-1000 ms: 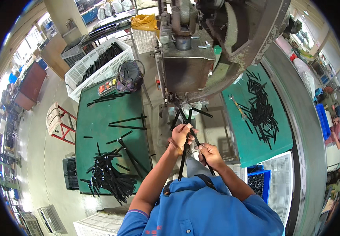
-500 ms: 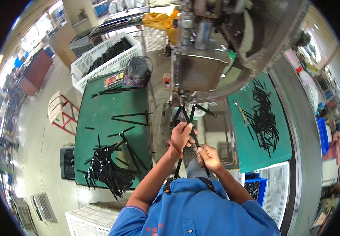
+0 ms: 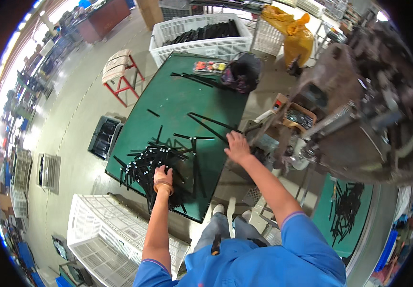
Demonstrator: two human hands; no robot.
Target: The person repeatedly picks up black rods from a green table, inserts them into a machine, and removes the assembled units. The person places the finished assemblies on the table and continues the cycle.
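Note:
My left hand (image 3: 163, 176) reaches over a heap of black metal bar linkages (image 3: 144, 165) with pale rivets, at the near left of the green table. Its fingers are apart and rest at the heap's near side. At the table's right edge, my right hand (image 3: 237, 147) has its fingers stretched out at the ends of two long black bars (image 3: 206, 125), which meet in a V at their far end. Between the hands lies another linkage (image 3: 194, 138), with a short crossbar and long legs. Whether the right fingertips press on the bars cannot be made out.
The green table (image 3: 168, 103) also bears a dark bag (image 3: 242, 72) and a clear box of small parts (image 3: 209, 67). A white crate (image 3: 201, 48) of black bars stands behind it, another white crate (image 3: 106, 229) nearer. A large machine (image 3: 350, 115) fills the right.
My view and body have turned left from the machine to the table. Both hands have left the linkage they held at the machine; the left is now at the heap, the right by the V-shaped bars.

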